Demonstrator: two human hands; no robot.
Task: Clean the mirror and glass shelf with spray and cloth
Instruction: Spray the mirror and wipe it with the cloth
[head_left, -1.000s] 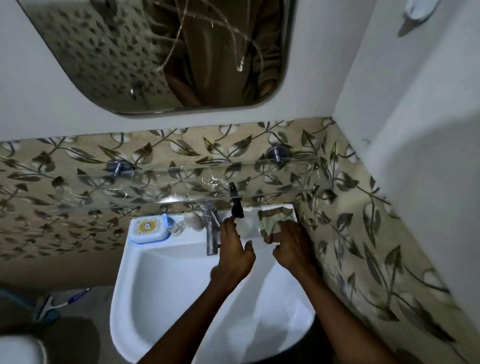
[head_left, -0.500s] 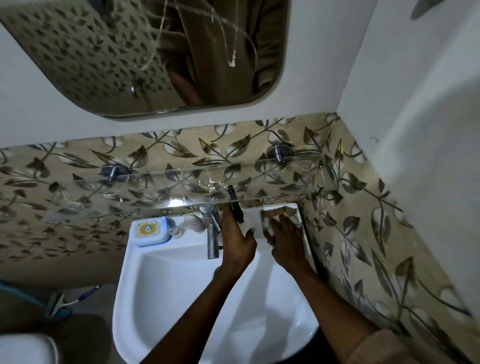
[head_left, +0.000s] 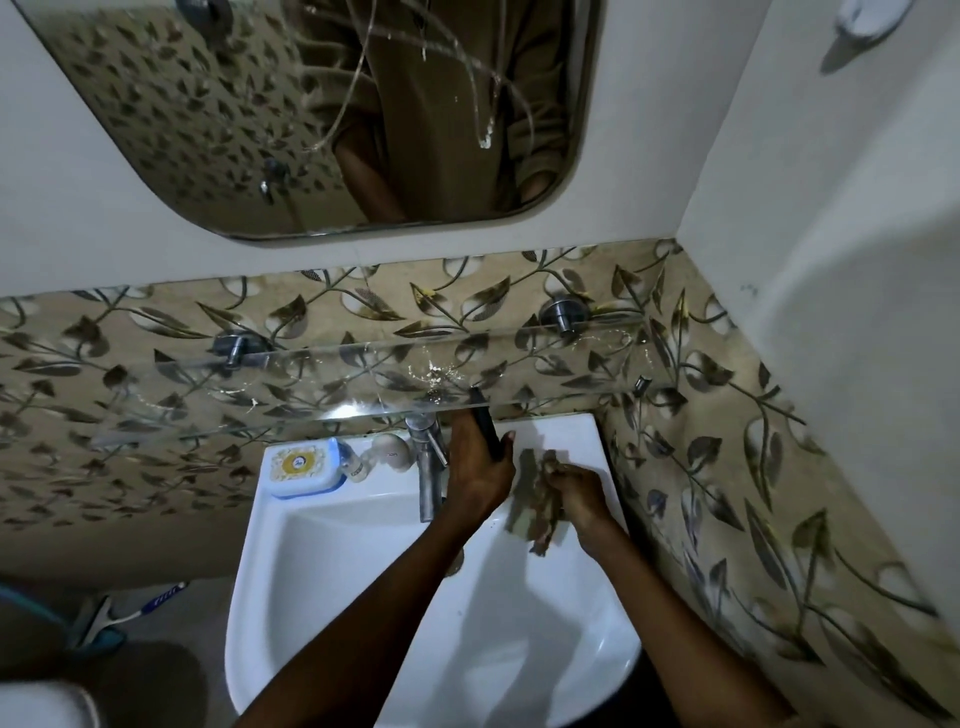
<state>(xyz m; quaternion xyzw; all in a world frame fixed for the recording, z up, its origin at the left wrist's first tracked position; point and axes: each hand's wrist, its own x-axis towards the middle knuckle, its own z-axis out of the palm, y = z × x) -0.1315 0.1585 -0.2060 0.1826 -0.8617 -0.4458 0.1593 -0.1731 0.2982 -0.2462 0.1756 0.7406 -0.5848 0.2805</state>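
The mirror (head_left: 249, 109) hangs on the wall above, with streaks of liquid running down its glass. Below it a glass shelf (head_left: 322, 379) on two metal brackets shows splashes near its middle. My left hand (head_left: 478, 467) is shut on a dark spray bottle (head_left: 487, 428), whose black nozzle sticks up just under the shelf's front edge. My right hand (head_left: 579, 491) grips a crumpled brownish cloth (head_left: 537, 499), lifted off the white sink (head_left: 363, 561) and hanging over its back right part.
A metal tap (head_left: 428, 462) stands just left of my left hand. A soap box (head_left: 301, 465) and small items sit on the sink's back left rim. Leaf-pattern tiles cover the walls; the right wall is close. A toothbrush-like brush (head_left: 130, 608) lies on the floor at left.
My right hand has closed on the cloth and lifted it off the sink rim, so it now hangs crumpled. My left hand stays on the spray bottle.
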